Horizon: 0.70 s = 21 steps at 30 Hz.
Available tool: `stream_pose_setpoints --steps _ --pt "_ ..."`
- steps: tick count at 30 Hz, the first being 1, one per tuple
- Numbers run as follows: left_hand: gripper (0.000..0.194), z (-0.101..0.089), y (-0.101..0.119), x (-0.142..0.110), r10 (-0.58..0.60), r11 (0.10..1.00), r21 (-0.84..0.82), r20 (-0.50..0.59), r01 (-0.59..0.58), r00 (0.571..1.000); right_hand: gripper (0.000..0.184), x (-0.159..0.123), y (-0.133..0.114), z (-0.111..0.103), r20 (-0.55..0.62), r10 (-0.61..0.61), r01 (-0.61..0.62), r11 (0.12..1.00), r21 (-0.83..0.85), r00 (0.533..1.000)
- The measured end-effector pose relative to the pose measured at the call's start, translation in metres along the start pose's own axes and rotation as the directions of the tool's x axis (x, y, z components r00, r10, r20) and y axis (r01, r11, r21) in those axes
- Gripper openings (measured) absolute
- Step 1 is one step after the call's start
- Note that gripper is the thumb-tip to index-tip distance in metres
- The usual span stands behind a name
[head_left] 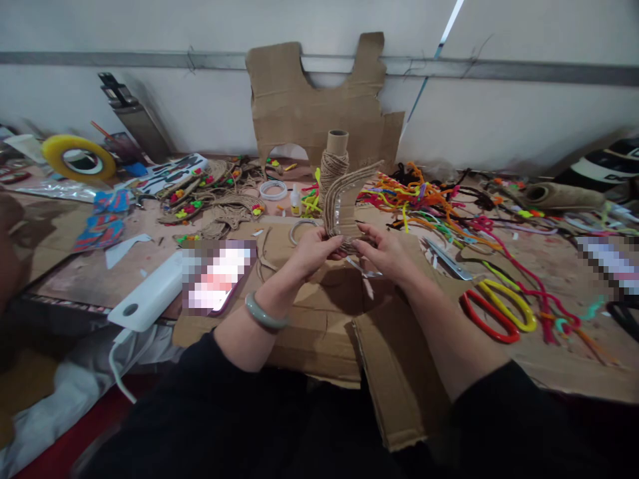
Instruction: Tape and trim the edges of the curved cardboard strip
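Note:
Between my hands, above the cardboard on the table, is a curved crescent-shaped cardboard piece [348, 211] with rows of brown twine along its outer edge. My left hand [315, 253] is closed on its lower left part, thumb on top. Fingers of my right hand [383, 253] pinch the lower right end, where the twine lies; the exact fingertip contact is small and partly hidden. Right behind the piece stands a twine spool [333, 163] on a cardboard tube. A small glue bottle [295, 201] and clear tape rings [273, 191] sit beyond my left hand.
Scissors [499, 311] with red and yellow handles lie right. Colourful pipe cleaners [434, 193] heap behind them. Left are a phone [219, 276], a white power bank [150, 293], yellow tape [78, 159] and twine crafts [224, 213]. Cut cardboard [319, 100] leans on the wall. Another person [10, 246] shows at left.

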<state>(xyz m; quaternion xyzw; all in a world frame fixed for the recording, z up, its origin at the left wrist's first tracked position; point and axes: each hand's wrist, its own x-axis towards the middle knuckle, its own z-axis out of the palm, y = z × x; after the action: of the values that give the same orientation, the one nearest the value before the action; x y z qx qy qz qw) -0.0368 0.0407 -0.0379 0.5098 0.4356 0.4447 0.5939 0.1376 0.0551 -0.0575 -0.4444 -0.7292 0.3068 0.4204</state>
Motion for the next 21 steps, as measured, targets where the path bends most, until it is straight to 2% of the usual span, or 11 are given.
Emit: stream_pose_setpoints --steps 3,6,9,14,18,21 --pt "0.011 -0.001 0.001 -0.001 -0.018 1.000 -0.011 -0.013 0.018 1.000 0.031 0.000 -0.008 -0.002 0.095 0.005 -0.014 0.996 0.086 0.995" --pt "0.014 -0.002 0.004 -0.001 -0.018 0.994 -0.111 -0.053 0.012 0.998 0.029 0.000 -0.013 -0.003 0.149 0.042 -0.059 0.992 0.114 0.988" --pt "0.015 -0.004 0.006 -0.001 0.000 0.986 -0.164 -0.097 -0.016 0.995 0.026 0.000 -0.012 -0.002 0.182 0.049 -0.070 0.991 0.113 0.982" --pt "0.016 -0.006 0.006 0.000 0.032 0.987 -0.155 -0.120 -0.050 0.992 0.022 0.001 -0.012 0.000 0.193 0.076 -0.114 0.974 0.194 0.978" --pt "0.025 -0.003 0.004 -0.001 -0.007 0.987 -0.162 -0.064 -0.004 0.998 0.028 0.000 -0.016 -0.002 0.185 0.116 -0.161 0.954 0.254 0.976" --pt "0.019 0.000 0.001 -0.001 -0.038 0.992 -0.124 0.016 0.040 0.999 0.034 0.000 -0.017 -0.002 0.139 0.138 -0.171 0.949 0.265 0.981"
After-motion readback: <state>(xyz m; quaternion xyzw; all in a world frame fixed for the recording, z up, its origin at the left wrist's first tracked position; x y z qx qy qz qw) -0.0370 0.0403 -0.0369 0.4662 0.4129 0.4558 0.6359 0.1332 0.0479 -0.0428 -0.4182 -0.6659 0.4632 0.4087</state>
